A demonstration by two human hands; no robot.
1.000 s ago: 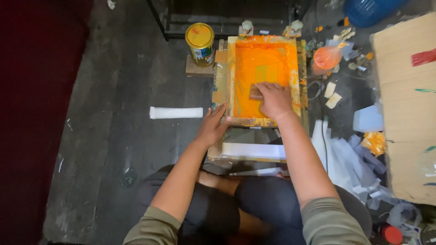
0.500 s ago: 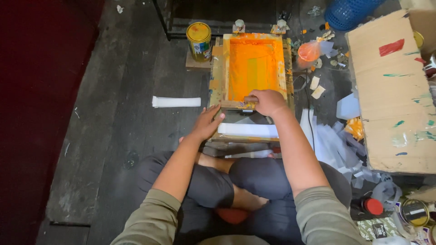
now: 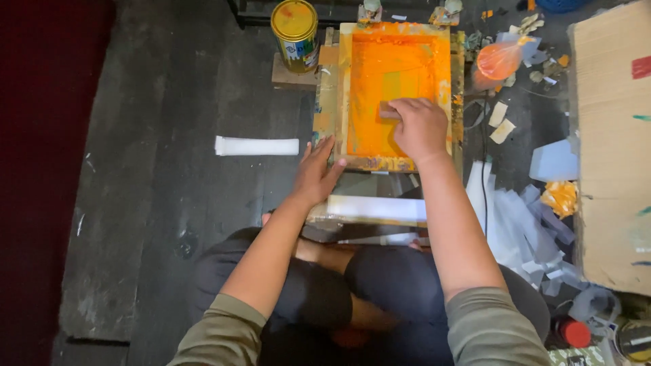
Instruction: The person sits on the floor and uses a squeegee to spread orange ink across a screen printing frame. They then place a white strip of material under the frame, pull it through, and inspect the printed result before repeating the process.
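Squeegee (image 3: 389, 110) under clenched right hand (image 3: 422, 127) on orange screen (image 3: 393, 81); left hand (image 3: 316, 173) flat against frame corner.

Wooden printing frames with orange-inked mesh (image 3: 397, 95): I count one, at 12 o'clock.
Yellow-lidded round paint tins (image 3: 295, 27): one, at 11 o'clock.
Orange plastic bags (image 3: 500, 59): one, at 1 o'clock.
Flat brown cardboard sheets (image 3: 610, 135): one, at 3 o'clock.

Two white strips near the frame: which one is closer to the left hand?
The white strip lying just below the orange screen frame, beside the left hand. The other strip lies alone on the dark floor, farther left.
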